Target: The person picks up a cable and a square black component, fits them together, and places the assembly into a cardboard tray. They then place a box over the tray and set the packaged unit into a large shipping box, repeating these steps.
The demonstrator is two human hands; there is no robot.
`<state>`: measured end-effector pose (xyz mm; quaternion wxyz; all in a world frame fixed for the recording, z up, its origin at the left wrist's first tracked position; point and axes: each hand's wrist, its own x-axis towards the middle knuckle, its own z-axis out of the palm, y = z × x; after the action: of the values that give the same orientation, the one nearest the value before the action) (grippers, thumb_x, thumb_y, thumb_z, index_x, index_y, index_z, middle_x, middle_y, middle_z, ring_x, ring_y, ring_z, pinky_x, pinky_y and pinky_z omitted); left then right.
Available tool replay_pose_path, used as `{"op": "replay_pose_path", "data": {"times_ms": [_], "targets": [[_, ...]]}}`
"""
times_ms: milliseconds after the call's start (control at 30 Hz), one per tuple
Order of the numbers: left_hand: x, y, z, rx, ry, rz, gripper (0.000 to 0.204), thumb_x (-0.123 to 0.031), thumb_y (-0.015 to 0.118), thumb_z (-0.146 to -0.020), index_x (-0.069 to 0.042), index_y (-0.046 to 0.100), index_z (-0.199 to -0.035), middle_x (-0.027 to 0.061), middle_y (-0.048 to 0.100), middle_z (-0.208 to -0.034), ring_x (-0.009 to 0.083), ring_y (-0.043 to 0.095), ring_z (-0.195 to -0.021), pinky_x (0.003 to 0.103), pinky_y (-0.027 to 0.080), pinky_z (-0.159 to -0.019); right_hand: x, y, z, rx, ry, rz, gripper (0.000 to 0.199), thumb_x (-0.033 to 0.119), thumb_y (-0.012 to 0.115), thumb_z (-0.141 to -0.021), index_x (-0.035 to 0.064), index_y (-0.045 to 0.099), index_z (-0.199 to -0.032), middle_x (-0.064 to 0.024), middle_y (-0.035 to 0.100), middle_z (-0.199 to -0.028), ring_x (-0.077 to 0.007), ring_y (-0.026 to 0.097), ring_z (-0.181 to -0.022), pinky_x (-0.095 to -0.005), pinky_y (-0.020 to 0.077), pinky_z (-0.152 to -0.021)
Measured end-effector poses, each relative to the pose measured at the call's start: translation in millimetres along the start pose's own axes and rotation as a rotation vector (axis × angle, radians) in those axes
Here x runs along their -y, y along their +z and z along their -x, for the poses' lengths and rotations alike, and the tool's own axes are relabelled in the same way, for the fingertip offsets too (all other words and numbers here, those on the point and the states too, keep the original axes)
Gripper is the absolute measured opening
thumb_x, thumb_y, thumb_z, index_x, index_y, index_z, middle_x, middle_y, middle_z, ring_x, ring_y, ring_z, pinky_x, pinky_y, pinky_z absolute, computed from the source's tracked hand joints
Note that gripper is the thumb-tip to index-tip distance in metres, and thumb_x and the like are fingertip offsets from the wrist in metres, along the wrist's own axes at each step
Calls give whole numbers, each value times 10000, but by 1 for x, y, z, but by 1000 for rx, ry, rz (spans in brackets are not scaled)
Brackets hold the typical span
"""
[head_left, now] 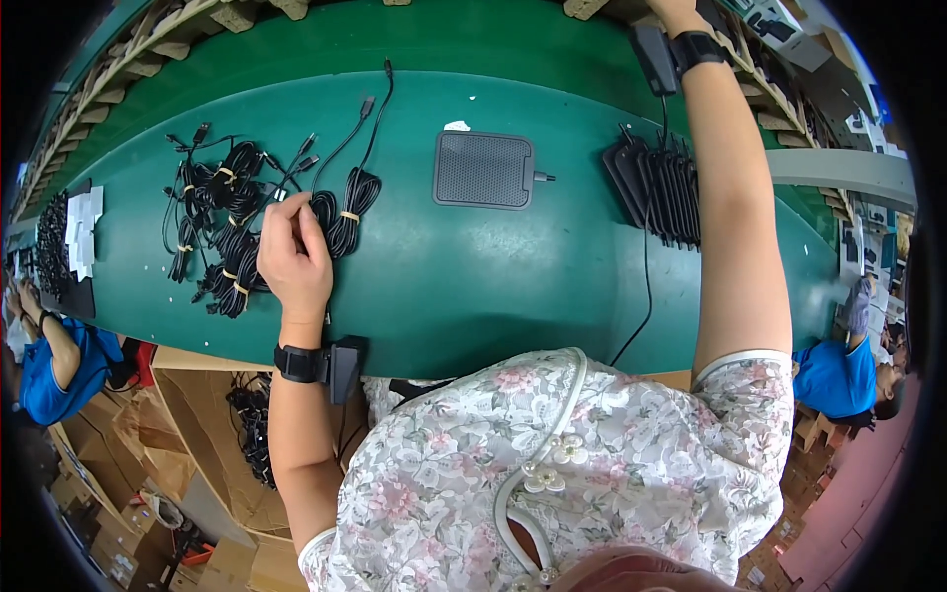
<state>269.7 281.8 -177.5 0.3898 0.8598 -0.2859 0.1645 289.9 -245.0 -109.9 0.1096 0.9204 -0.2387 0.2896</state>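
Note:
My left hand point(295, 252) is at the pile of black cables point(222, 192) on the left of the green table. Its fingers are curled together at a coiled black cable point(323, 209), which they partly hide. Another cable coil point(353, 212), tied with a tan band, lies just to the right. My right hand point(675, 12) reaches past the far side of the table, and the upper edge of the picture cuts off its fingers. In the middle lies a flat black textured pad point(482, 170) with a short connector on its right side.
A row of similar black pads point(651, 192) leans together under my right forearm. Black wrist devices point(326, 365) are strapped to both wrists, one trailing a wire. A cardboard box point(202, 414) holding cables stands below the table's near edge. People in blue work at both sides.

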Motion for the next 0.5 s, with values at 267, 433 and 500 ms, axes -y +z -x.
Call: {"op": "replay_pose_path", "data": {"times_ms": [267,433,500], "targets": [[5,10,-3,-29,31,1,87,-27,532,-851,-43,597,-906,60,514,-713,177,458,-503,286,377,-473,72,-74,29,-35,-380,270,164,171,517,-807,50,619,-851,-187,601,-772,-349,591,-796,-475,437,-667],[10,2,3,-32,16,-42,80,-35,535,-853,-48,593,-906,56,518,-718,178,463,-503,286,384,-476,164,-106,129,270,-660,-308,477,362,715,-703,23,563,-1003,-129,598,-884,-303,606,-793,-381,494,-658],[9,2,2,-23,30,-30,81,-35,535,-853,-48,593,-908,55,518,-718,178,465,-504,287,386,-478,178,-118,165,527,-746,-288,529,367,736,-639,10,540,-975,-117,582,-891,-285,605,-800,-380,499,-646]]}}
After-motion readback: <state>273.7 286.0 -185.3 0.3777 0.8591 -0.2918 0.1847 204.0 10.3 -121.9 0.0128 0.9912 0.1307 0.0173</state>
